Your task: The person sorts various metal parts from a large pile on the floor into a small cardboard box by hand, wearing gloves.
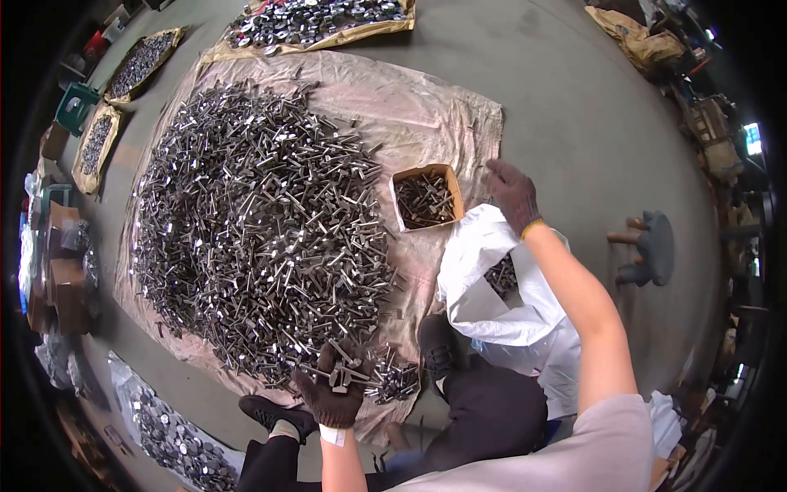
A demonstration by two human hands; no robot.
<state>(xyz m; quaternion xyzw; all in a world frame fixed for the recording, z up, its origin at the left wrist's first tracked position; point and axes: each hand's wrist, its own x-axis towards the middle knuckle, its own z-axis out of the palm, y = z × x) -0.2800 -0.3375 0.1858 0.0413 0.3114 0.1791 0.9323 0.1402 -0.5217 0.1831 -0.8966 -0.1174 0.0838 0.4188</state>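
My left hand (332,397), in a dark brown glove, is closed around a few metal bolts (343,375) at the near edge of a large heap of bolts (262,221). Beside it, to the right, lies a smaller pile of bolts (392,379). My right hand (515,198), gloved too, is raised above the rim of an open white sack (484,316), to the right of a cardboard box (459,193) part-filled with bolts. Its fingers are bent together; anything between them is too small to make out. More metal parts (502,277) show inside the sack.
A pinkish cloth (426,107) lies under the heap. Round metal parts (311,23) cover a sheet at the far side. A dark stool (656,248) stands at the right. Cartons (67,283) line the left, near a sheet of flat metal pieces (176,439).
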